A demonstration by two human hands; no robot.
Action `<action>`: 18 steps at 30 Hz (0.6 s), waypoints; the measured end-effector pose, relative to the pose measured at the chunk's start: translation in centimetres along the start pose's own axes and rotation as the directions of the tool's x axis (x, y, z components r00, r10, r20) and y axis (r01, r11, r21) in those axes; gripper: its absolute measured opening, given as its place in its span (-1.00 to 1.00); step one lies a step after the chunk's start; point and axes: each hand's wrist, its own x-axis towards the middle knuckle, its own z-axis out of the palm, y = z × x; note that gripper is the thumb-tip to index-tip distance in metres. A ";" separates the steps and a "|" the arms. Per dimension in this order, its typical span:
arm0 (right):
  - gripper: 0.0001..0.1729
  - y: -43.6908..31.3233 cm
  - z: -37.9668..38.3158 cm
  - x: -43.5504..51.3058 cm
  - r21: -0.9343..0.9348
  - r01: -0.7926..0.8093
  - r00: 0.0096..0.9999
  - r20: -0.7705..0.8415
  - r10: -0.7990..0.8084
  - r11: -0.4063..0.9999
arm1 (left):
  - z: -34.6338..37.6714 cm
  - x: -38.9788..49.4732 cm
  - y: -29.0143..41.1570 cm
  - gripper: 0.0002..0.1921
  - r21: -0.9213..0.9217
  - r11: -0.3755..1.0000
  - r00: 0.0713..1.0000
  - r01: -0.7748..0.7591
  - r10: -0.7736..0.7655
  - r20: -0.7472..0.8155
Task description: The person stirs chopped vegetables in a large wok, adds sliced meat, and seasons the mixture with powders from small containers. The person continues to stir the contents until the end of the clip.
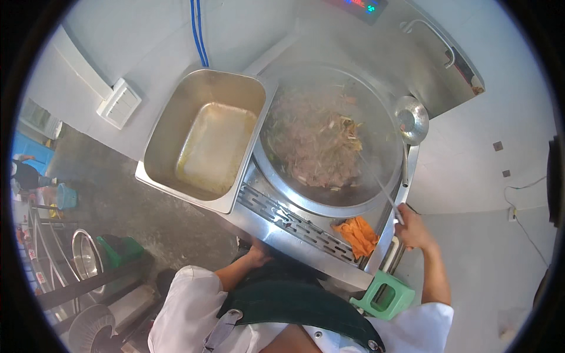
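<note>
My right hand (412, 227) is closed around the end of a long metal handle (384, 187), whose far end reaches into the food in a large round wok (309, 211). Steam rises over the sliced meat and vegetables (322, 154); the tool's head is hidden in them. Low by the stove's front edge is my left hand (259, 255), close to the dark apron (300, 304); its fingers are partly hidden. A deep steel pan (207, 145) with a little residue stands left of the wok. An orange cloth (357, 236) lies at the stove's front right corner.
A perforated metal ladle (412, 121) rests right of the wok. A faucet (435, 33) is on the steel backsplash. A green plastic stool (386, 295) stands at the lower right. Left are a metal basin (86, 256), a rack and, farther off, another person (26, 172).
</note>
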 end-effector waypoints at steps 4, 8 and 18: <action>-0.51 0.7 0.7 -0.7 0.015 -0.232 0.962 -0.144 0.232 0.973 | -2.6 0.0 1.6 -0.52 -0.434 0.770 0.870 0.468 -0.486 0.076; -0.48 -1.3 4.4 3.1 0.679 -0.520 0.853 0.435 0.287 0.518 | -4.7 0.7 3.9 -0.72 -0.943 -0.104 0.548 0.317 -0.791 0.271; -0.72 -2.5 8.5 11.3 0.856 -0.204 0.949 0.292 -0.118 0.474 | -8.2 1.8 7.0 -0.86 -0.953 -0.070 0.438 0.296 -0.876 0.200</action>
